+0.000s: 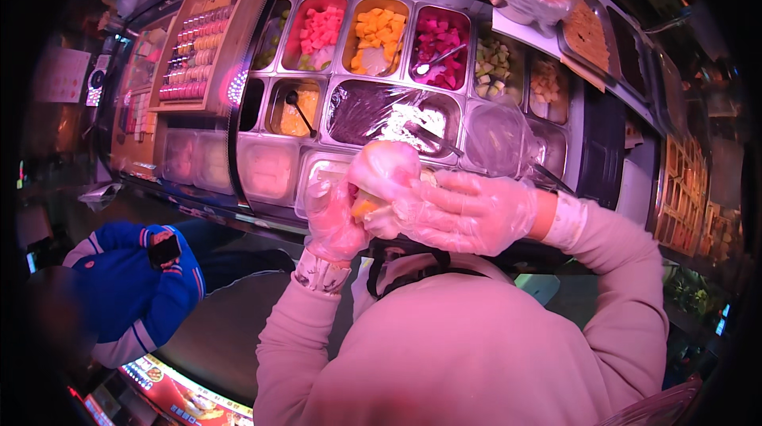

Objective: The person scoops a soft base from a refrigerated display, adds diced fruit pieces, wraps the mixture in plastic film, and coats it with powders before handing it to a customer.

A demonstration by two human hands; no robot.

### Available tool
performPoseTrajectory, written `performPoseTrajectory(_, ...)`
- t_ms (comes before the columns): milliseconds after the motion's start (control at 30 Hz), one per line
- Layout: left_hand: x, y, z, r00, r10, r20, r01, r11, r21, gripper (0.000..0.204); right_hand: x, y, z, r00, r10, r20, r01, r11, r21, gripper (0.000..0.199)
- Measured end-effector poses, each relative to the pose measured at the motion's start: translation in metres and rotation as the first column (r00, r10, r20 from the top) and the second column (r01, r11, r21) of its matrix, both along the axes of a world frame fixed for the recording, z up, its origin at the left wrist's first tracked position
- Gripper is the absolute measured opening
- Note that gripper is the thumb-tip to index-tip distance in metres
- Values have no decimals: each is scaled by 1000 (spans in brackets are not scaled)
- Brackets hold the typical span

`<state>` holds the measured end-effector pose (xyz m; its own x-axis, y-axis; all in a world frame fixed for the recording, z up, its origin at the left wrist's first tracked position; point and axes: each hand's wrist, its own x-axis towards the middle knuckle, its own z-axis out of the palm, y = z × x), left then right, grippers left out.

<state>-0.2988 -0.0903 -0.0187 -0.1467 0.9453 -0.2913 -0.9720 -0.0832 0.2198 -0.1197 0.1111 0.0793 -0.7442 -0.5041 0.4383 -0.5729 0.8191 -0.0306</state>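
While above steel tubs: gloved left hand, right hand both clasping, seemingly, a filled roll.

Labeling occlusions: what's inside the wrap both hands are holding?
Orange fruit pieces show at the gap between the gloved left hand and right hand. The pale wrap and the gloves cover the rest of the filling.

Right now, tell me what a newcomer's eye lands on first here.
First the two gloved hands, left hand and right hand, pressed around a pale rounded food bundle at centre. Behind them, steel pans glow with colour: pink cubes, orange cubes, magenta pieces. At lower left, a person in a blue jacket holds a phone.
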Motion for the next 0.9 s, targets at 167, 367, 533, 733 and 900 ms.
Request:
performPoseTrajectory(167,19,11,15,984,106,-144,-111,993,-27,116,24,-60,-31,840,-203,504,535,153,-831,40)
performPoseTrajectory(367,36,12,4,934,230,-274,-236,972,10,108,15,-96,-54,743,212,635,598,-638,-486,23)
performPoseTrajectory(533,48,3,-24,926,324,-193,-322,946,44,93,-2,-113,-84,664,24,747,618,-580,-531,16)
performPoseTrajectory(733,30,2,-42,943,333,-21,-320,919,229,96,1,-126,-118,852,-102,514,296,-715,-633,10)
performPoseTrajectory(900,29,-5,-37,906,400,-137,-382,913,142,100,-5,-123,-99,933,-34,358,151,-867,-475,14)
